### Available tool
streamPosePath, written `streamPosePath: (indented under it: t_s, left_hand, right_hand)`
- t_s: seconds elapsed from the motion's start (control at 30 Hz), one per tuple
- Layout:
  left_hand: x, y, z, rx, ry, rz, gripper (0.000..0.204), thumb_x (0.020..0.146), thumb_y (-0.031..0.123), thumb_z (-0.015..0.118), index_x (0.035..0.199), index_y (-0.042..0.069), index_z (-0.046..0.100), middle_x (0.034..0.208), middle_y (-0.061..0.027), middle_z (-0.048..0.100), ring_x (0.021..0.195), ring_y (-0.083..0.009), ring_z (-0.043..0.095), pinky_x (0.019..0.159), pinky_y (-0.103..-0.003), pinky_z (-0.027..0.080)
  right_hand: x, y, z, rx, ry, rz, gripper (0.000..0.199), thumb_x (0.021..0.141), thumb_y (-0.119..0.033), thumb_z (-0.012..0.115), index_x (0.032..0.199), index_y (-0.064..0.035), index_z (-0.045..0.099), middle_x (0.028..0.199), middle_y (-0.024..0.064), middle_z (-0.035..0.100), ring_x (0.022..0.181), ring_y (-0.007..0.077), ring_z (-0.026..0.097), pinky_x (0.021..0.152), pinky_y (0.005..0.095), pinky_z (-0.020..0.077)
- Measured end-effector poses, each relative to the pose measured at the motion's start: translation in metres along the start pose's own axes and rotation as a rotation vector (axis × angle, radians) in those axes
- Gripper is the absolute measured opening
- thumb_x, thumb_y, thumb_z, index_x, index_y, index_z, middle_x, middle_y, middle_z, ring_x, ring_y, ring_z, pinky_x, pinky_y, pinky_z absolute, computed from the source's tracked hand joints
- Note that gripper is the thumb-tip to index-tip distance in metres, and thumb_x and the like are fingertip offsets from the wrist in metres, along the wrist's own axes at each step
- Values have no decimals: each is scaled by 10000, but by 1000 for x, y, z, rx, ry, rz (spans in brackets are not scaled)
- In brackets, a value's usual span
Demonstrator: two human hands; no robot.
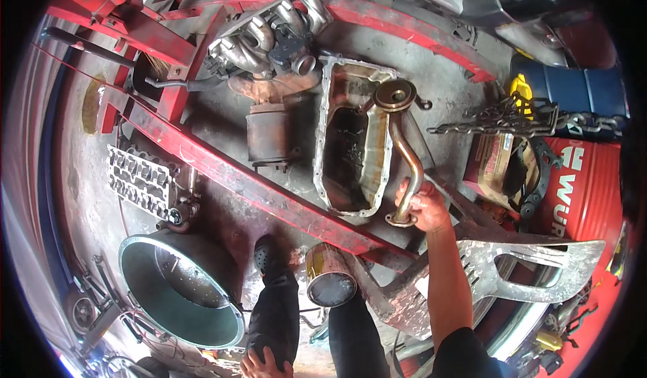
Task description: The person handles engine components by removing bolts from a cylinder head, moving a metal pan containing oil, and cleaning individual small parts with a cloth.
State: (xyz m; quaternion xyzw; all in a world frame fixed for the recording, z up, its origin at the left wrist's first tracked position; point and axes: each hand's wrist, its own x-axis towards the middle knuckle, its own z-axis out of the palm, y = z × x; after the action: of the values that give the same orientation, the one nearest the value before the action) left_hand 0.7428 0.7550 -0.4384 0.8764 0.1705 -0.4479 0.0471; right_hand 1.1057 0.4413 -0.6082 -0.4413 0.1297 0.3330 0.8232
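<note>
The person I'm watching wears a black short cloth sleeve (464,354), showing at the lower right of the frame and leaving the forearm (448,284) bare. Loose black cloth trousers (275,310) cover both legs at the bottom centre, plain and dark, with soft creases in the fabric. Below the left trouser leg is a dark, rounded clog-like shoe (263,257) dotted with small holes; I can't make out the other shoe. Both hands (427,207) are bare.

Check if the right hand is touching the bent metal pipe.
Touching. The head view shows the right hand gripping the bent metal pipe near its lower end, with skin visible on both sides of the tube.
</note>
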Motion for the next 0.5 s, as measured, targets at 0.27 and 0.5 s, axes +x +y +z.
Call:
streamPosePath:
  t_s: [0.27,0.5]
  left_hand:
    - [1,1,-3,14,24,-6,647,817,426,659,1347,69,556,1359,-292,479,1193,-501,478,1045,-631,356]
    - [-1,0,3,27,66,-6,638,811,425,664,1332,68,572,1338,-286,495,1173,-492,491,995,-633,394]
  right_hand:
    - [-3,-2,13,-464,235,70,173,865,-43,681,1020,33,661,799,19,608,668,62,526,553,235,405]
    - [42,71,-19,-1282,279,191,382,786,-303,753,932,44,687,804,148,697,774,293,691,712,388,518]
